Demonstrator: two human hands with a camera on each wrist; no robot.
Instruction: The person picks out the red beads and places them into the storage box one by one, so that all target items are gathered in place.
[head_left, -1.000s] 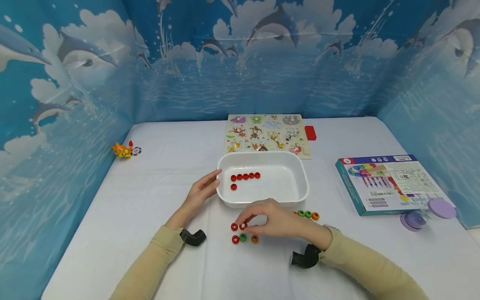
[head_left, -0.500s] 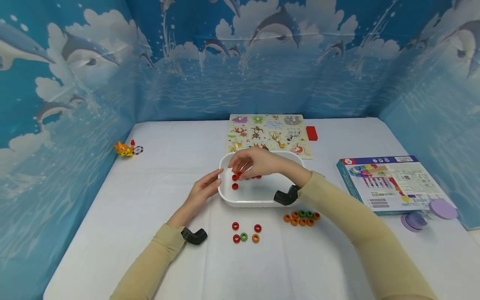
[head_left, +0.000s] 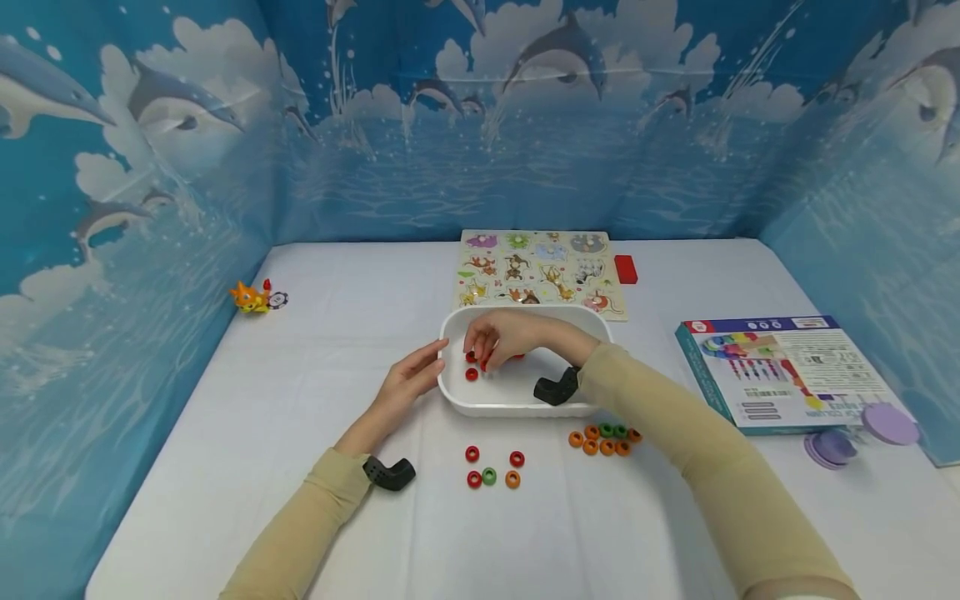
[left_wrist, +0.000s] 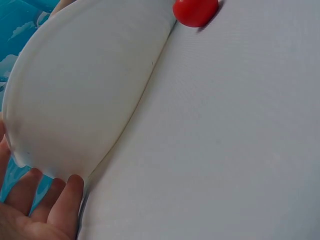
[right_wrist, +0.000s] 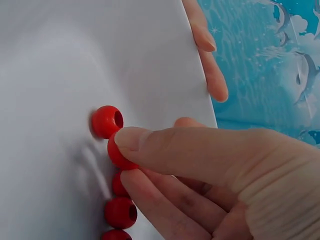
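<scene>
My right hand (head_left: 513, 337) is inside the white plastic tray (head_left: 525, 410), near its left end. Thumb and finger pinch a red bead (right_wrist: 120, 152), low over the tray floor. Beside it another red bead (right_wrist: 106, 122) rests on the floor of the tray, and several more red beads line up on its other side, partly behind the fingers. My left hand (head_left: 405, 383) touches the tray's left end with fairly straight fingers; in the left wrist view its fingertips (left_wrist: 75, 182) lie against the tray wall. In front of the tray sit a few loose beads, among them a green bead (head_left: 489, 476).
A cluster of orange beads (head_left: 591, 447) and green ones lies right of the loose beads. Behind the tray is an animal puzzle board (head_left: 540, 267), with a red block (head_left: 626, 269) beside it. A flat box (head_left: 795, 371) and purple tubs (head_left: 831, 448) stand right; a toy figure (head_left: 251, 297) sits left.
My right hand took a red bead from the loose group on the cloth and carried it forward into the tray, then lowered it beside the others. The left hand stays at the tray.
</scene>
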